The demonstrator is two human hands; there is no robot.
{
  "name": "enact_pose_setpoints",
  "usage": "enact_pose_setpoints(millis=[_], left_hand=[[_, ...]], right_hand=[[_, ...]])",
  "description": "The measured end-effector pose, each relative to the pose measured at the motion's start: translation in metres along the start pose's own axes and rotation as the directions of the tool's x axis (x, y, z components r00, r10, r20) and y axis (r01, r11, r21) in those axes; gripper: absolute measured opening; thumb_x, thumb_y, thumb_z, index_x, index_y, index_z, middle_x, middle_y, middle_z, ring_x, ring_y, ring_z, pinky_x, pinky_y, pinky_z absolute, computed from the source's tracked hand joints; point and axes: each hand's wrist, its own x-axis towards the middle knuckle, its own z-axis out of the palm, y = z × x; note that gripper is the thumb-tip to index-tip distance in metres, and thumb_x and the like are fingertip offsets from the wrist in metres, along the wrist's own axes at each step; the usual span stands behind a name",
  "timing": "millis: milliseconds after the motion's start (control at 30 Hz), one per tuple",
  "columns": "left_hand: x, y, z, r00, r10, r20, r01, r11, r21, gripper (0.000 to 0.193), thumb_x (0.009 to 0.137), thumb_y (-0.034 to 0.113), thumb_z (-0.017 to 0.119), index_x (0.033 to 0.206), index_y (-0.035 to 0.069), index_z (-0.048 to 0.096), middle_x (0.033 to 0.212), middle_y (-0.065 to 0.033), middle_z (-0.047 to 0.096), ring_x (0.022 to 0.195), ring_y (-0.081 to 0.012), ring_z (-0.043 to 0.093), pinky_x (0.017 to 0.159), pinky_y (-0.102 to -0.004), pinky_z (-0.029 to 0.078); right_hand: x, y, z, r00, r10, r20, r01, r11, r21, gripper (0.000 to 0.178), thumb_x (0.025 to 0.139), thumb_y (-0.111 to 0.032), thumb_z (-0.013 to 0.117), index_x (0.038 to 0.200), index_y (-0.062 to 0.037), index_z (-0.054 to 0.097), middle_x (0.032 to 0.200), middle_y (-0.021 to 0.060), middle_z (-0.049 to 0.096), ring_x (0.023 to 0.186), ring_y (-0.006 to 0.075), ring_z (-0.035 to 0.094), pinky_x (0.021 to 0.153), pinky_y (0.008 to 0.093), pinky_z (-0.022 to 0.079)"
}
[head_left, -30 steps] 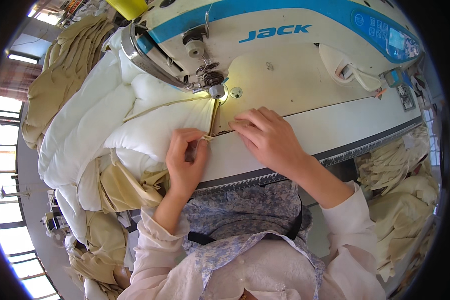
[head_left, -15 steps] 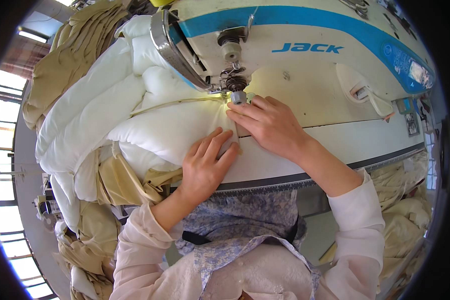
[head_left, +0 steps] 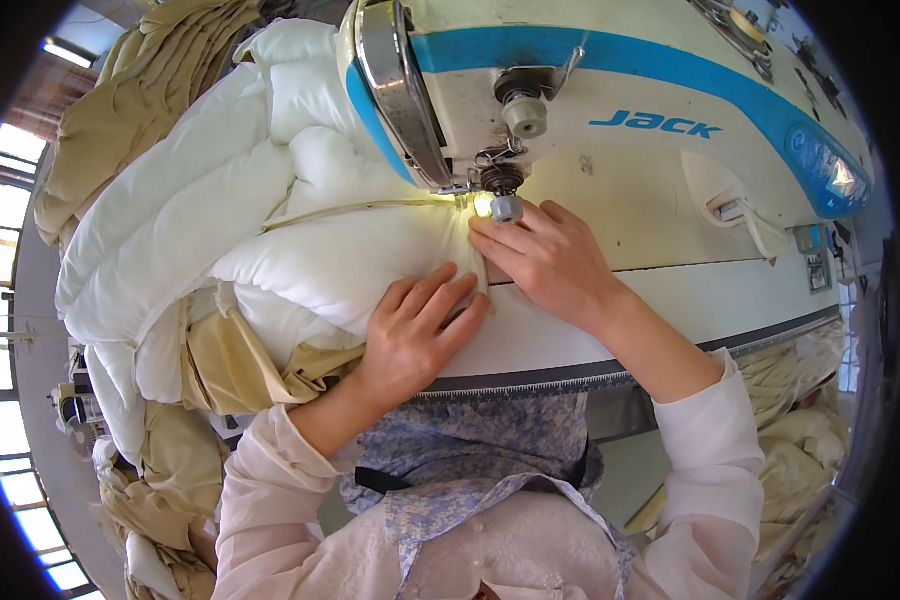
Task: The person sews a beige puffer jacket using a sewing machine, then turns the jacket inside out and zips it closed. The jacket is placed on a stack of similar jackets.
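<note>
Left hand [head_left: 420, 328]: fingers loosely spread on quilt [head_left: 340, 285]. Right hand [head_left: 555, 265]: fingers bunched at quilt's edge, grip unclear. White surface [head_left: 570, 335] under machine [head_left: 660, 85]; tan cloth [head_left: 228, 365] both sides.

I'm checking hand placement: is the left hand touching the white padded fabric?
Touching. In the head view, the left hand lies with its fingers on the white padded fabric.

Your puffy white quilt [head_left: 345, 268] lies in thick folds left of the sewing machine [head_left: 610, 105], right edge at its needle area.
</note>
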Motion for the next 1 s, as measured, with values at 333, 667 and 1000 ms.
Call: enact_pose_setpoints(millis=[333,667,1000], left_hand=[[0.012,-0.031,0.018,0.997,-0.047,-0.067,0.040,0.995,-0.093,0.026,0.075,0.002,0.075,0.099,0.006,0.066,0.103,-0.0065,0.069,0.090,-0.0255,0.071,0.074,-0.0357,0.054],[0.013,-0.028,0.014,0.986,-0.155,-0.066,0.140,0.972,-0.190,0.030,0.074,0.004,0.075,0.101,0.007,0.062,0.103,-0.0053,0.061,0.096,-0.0274,0.062,0.084,-0.0408,0.051],[0.006,-0.038,0.012,0.999,0.028,-0.027,-0.028,1.000,-0.012,0.030,0.068,0.011,0.078,0.096,0.011,0.070,0.095,0.0000,0.066,0.098,-0.0204,0.064,0.095,-0.0463,0.047]], right_hand=[[0.002,-0.004,-0.003,0.992,0.109,-0.064,-0.082,0.940,0.330,0.018,0.077,-0.011,0.070,0.094,-0.0065,0.068,0.090,0.0031,0.065,0.085,0.0220,0.060,0.074,0.0336,0.052],[0.000,-0.007,0.002,1.000,0.000,-0.024,0.004,0.986,0.164,0.013,0.079,-0.013,0.072,0.083,-0.0087,0.061,0.084,0.0019,0.061,0.087,0.0182,0.061,0.072,0.0300,0.052],[0.000,-0.008,0.000,0.994,-0.100,-0.041,0.104,0.988,0.117,0.010,0.076,-0.009,0.068,0.077,-0.0060,0.059,0.085,0.0036,0.059,0.087,0.0186,0.061,0.070,0.0313,0.055]])
